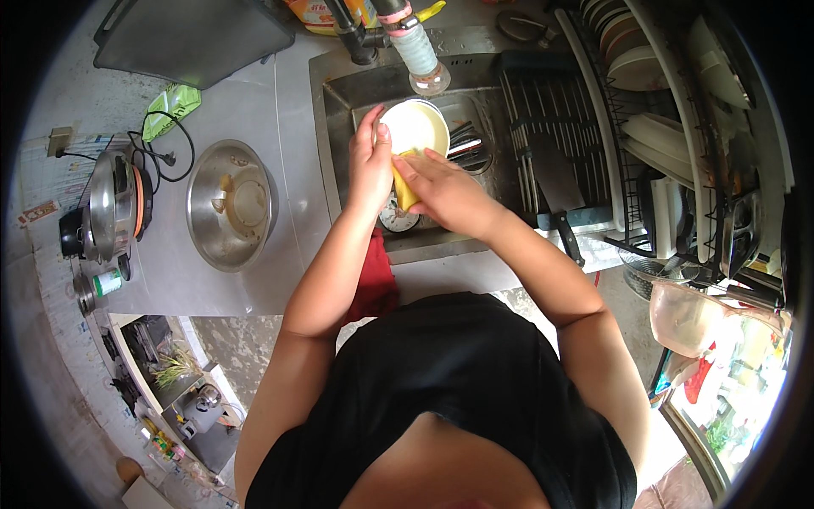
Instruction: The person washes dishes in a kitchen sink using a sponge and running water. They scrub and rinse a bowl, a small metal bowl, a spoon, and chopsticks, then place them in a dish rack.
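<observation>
Over the steel sink [337, 95] my left hand [372, 156] grips a white bowl [420, 124] by its left side, the inside tipped toward me. My right hand [448, 191] presses a yellow sponge or cloth [406, 191] against the bowl's near rim. Below the tap's clear-ended spout [429, 76], the bowl hides part of the basin. Chopsticks or similar utensils [467, 146] lie in the sink behind it. Partly covered by my hands, a round patterned item [399, 219] shows at the basin's near side.
A cleaver [554, 178] rests on the slatted drying rack [524, 121] at the sink's right. Beyond it stands a dish rack [617, 159] with plates. To the left, a steel basin [203, 248] holds food scraps. A red cloth [375, 280] hangs at the counter's front edge.
</observation>
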Motion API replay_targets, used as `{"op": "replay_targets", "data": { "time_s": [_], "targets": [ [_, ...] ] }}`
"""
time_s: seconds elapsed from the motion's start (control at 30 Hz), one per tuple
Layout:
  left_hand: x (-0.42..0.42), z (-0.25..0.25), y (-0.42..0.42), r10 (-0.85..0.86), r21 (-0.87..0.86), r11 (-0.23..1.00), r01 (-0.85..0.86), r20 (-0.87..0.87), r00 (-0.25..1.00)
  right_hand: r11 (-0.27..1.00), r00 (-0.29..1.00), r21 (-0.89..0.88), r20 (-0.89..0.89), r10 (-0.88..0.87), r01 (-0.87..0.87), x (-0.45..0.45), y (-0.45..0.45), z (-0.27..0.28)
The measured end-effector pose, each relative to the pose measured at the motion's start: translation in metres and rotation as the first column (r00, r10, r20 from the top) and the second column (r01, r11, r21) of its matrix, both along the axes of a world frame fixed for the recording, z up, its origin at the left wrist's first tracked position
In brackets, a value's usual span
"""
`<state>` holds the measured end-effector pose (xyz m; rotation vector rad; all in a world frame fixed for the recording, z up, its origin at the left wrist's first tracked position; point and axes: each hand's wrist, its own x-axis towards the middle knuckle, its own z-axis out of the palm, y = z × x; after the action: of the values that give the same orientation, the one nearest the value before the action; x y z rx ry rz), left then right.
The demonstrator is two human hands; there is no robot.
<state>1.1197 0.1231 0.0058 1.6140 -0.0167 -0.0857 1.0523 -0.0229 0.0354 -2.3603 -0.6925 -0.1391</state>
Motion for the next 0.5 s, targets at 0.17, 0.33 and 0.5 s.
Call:
{"op": "replay_targets", "data": {
  "time_s": [0.17, 0.33, 0.5],
  "targets": [
    [-0.006, 0.024, -0.014, -0.016, 0.065, 0.998, 0.012, 0.059, 0.998, 0.943, 0.922, 0.075, 0.198, -0.332, 0.323, -0.007, 0.041, -0.014],
    [-0.004, 0.017, 0.012, -0.015, -0.052, 0.999, 0.008, -0.137, 0.990, 0.971, 0.848, -0.220, 0.493, 0.197, -0.098, 0.033, -0.046, -0.035],
    [-0.026, 0.017, -0.018, 0.153, -0.305, 0.936, -0.174, -0.092, 0.984, 0.957, 0.920, 0.163, 0.277, -0.277, 0.239, 0.000, 0.023, -0.025]
  ]
}}
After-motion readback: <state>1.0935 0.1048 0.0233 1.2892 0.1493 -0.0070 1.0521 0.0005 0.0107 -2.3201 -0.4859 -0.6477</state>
